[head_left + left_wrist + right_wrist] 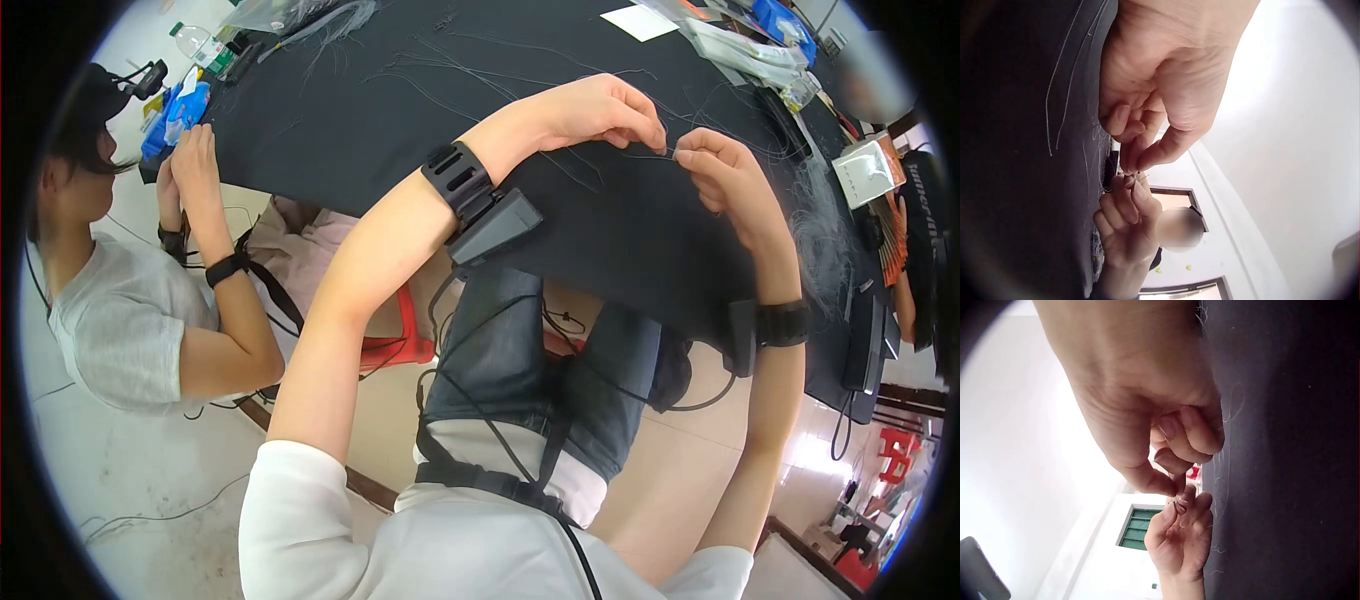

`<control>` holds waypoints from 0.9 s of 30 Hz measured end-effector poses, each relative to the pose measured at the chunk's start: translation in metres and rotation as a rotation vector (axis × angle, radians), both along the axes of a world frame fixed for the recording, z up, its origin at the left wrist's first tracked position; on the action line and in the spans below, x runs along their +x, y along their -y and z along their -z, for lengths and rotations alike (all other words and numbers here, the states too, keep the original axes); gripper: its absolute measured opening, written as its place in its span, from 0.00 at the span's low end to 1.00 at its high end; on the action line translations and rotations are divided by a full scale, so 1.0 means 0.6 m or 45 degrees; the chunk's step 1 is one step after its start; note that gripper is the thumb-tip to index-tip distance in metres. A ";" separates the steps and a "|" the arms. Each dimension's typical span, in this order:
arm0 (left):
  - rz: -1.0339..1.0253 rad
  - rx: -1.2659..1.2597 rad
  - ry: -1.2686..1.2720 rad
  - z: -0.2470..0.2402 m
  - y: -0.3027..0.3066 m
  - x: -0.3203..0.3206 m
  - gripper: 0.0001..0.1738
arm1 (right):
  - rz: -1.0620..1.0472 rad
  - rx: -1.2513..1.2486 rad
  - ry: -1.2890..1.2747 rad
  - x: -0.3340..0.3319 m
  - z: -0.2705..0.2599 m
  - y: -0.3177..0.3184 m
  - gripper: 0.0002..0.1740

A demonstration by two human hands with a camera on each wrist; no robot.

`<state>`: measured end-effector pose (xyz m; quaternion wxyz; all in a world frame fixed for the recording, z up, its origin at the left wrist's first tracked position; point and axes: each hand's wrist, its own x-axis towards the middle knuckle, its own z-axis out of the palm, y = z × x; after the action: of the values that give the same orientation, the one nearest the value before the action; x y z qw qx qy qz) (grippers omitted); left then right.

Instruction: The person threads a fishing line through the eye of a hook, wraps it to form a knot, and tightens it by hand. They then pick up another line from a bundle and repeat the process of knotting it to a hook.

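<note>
Over the black-covered table [640,225], my left hand [605,112] and right hand [730,180] meet almost fingertip to fingertip. Each pinches a thin strand [655,154] between thumb and index finger. In the left wrist view, a fine end of the strand [1142,177] sticks out where the fingertips come together. The left hand's other fingers [1124,122] curl toward the palm. Seen from the right wrist, the right hand [1141,394] pinches close against the left hand [1180,547], and the fingertips cover most of the strand.
Loose grey strands [470,68] lie across the table, and a tangled bundle of pale strands [822,235] hangs at its right edge. Plastic bags [745,50] sit at the back right. Another person [130,310] works at the left, near a water bottle [203,48].
</note>
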<state>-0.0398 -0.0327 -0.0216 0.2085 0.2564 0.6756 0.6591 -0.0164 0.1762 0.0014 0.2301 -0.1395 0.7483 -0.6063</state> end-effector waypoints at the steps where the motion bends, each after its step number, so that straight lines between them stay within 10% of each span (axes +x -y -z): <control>1: 0.003 -0.001 -0.001 0.001 0.000 0.000 0.07 | 0.000 0.007 0.002 0.001 0.001 -0.001 0.07; 27: -0.103 -0.032 0.061 0.004 0.001 -0.004 0.09 | 0.148 -0.036 -0.031 -0.009 0.005 -0.011 0.10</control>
<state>-0.0420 -0.0333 -0.0243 0.2009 0.2105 0.6885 0.6643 -0.0217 0.1829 -0.0015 0.1834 -0.1063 0.7493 -0.6274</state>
